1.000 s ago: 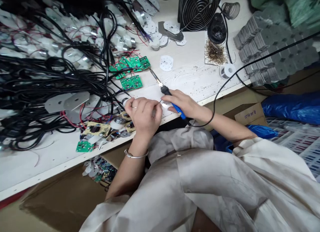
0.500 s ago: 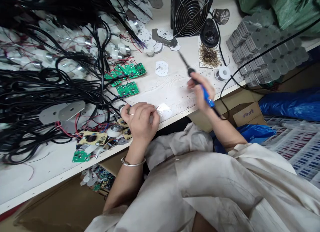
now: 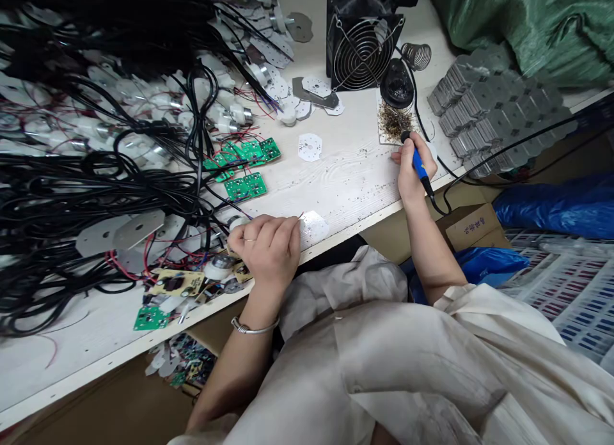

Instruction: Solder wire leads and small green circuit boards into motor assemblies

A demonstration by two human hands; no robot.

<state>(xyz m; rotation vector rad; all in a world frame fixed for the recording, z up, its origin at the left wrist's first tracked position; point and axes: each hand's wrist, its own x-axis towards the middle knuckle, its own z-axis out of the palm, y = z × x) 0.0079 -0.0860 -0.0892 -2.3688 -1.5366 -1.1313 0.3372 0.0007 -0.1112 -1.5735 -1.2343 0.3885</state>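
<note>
My right hand (image 3: 415,167) grips a soldering iron (image 3: 421,167) by its blue and black handle. The iron's front end reaches the brown-speckled pad (image 3: 389,126) below a black holder (image 3: 397,84); its tip is hard to make out against the crumbs. At the front of the bench, my left hand (image 3: 269,248) is closed, knuckles up. A thin red wire (image 3: 302,215) sticks out at its fingertips, over the edge of a white octagonal circuit board (image 3: 314,227). The rest of what the fingers hold is hidden. Another white board (image 3: 309,148) lies farther back.
Black cables (image 3: 144,157) and white motor-like parts crowd the left. Green circuit boards (image 3: 245,186) lie beside them. A fan (image 3: 367,48) stands at the back, with stacked metal plates (image 3: 499,112) at right. The iron's cord (image 3: 439,208) loops off the bench edge (image 3: 369,221).
My right hand has carried the soldering iron right and back, from over the middle of the bench to the speckled pad. My left hand stays near the white board.
</note>
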